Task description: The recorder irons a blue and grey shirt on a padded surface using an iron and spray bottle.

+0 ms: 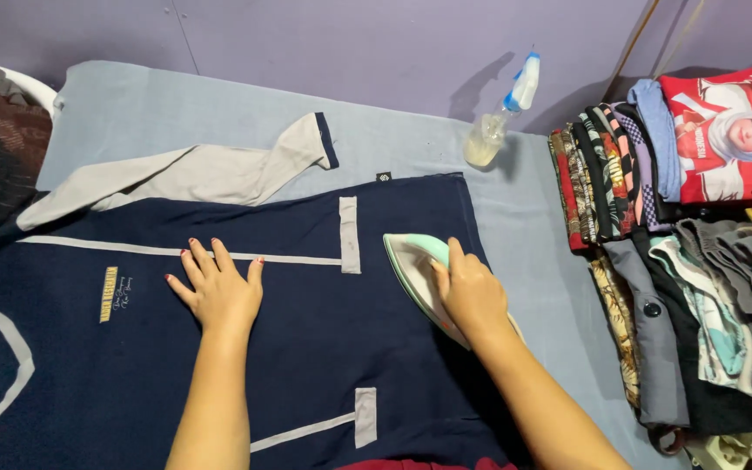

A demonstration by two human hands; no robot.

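Head view: a navy garment point(306, 348) with grey stripes is lying spread on a grey padded surface point(515, 200); the left hand point(218, 292), fingers splayed and holding nothing, is pressing the garment's middle flat; the right hand point(472, 292) is gripping a pale green iron point(412, 265) at the garment's right edge; the cloth there is looking smooth, while the grey sleeve point(193, 174) above the garment is lying creased; folded clothes point(672, 226) are stacked right of it.

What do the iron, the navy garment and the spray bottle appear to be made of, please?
Iron: smooth mint-and-white shell, probably plastic. Navy garment: soft matte cloth, lying flat with sewn grey stripes. Spray bottle: clear, likely plastic, pale liquid showing through.
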